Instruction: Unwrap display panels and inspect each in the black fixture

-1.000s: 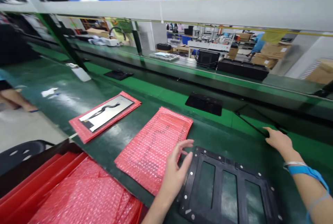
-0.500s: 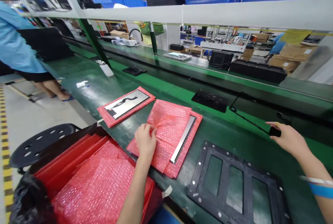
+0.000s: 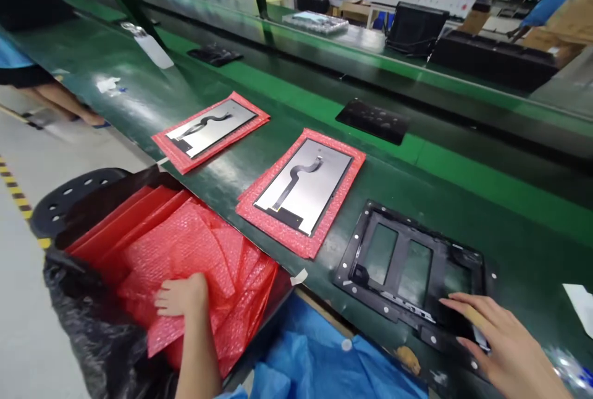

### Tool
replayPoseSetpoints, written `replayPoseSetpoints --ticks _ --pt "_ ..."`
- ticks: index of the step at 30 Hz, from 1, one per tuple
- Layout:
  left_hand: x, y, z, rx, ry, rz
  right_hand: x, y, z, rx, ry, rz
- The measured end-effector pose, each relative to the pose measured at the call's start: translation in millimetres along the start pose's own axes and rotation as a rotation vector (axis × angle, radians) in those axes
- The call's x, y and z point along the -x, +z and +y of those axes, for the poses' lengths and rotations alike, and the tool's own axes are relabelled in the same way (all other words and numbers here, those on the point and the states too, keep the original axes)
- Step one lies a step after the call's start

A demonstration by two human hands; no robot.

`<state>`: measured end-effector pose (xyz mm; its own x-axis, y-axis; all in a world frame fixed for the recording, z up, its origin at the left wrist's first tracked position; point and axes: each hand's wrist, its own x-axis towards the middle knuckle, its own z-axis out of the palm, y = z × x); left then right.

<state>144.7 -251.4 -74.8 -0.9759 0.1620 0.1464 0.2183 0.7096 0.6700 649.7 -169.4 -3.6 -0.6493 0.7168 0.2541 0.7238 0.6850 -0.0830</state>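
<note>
My left hand (image 3: 181, 298) lies on the pile of red bubble wrap (image 3: 208, 263) in the bin, fingers stretched out over the sheets. My right hand (image 3: 504, 337) has its thumb and fingers around the near right part of a thin black frame (image 3: 407, 306). That frame lies over the black fixture plate (image 3: 345, 269), which has rectangular openings and light round dots. Between my hands, a display panel (image 3: 310, 183) with a dark flex cable rests silver side up on red bubble wrap. A similar panel (image 3: 210, 127) lies farther left on its own wrap.
A black plastic bag (image 3: 92, 325) hangs by the bin, beside a black stool (image 3: 69, 198). Farther back on the green bench are a white bottle (image 3: 152, 50) and dark flat panels (image 3: 373, 121). A person's legs (image 3: 65, 99) show at left.
The bubble wrap over the middle panel is off, exposing the panel. My left hand has moved left and down to the bin. My right hand has brought the thin black frame onto the fixture plate.
</note>
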Motion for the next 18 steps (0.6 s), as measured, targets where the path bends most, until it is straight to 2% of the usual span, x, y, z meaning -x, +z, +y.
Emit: replayPoseSetpoints --ticks 3,6,8,10,11,14,18 --pt "-8.0 15.2 21.0 0.032 0.067 0.008 6.6 -0.3 -5.7 0.018 0.018 -0.036" --pt "-18.7 28.6 63.1 0.098 0.228 -0.007 8.3 -3.6 -8.5 0.016 0.032 -0.078" --pt "-15.5 37.2 96.7 0.153 0.385 -0.061 8.7 -6.6 -10.6 0.0 0.04 -0.106" --pt "-4.3 45.6 129.5 0.238 0.664 -0.189 9.3 -9.1 -12.7 -0.02 0.059 -0.127" --pt "2.7 49.4 144.2 0.2 0.728 -0.264 9.7 -9.9 -13.8 -0.03 0.075 -0.132" --pt "20.1 58.5 176.9 -0.039 0.766 -0.37 11.2 -9.7 -16.6 -0.065 0.118 -0.126" --pt "21.5 63.3 195.3 -0.218 0.765 -0.362 11.1 -5.2 -19.8 -0.103 0.19 -0.087"
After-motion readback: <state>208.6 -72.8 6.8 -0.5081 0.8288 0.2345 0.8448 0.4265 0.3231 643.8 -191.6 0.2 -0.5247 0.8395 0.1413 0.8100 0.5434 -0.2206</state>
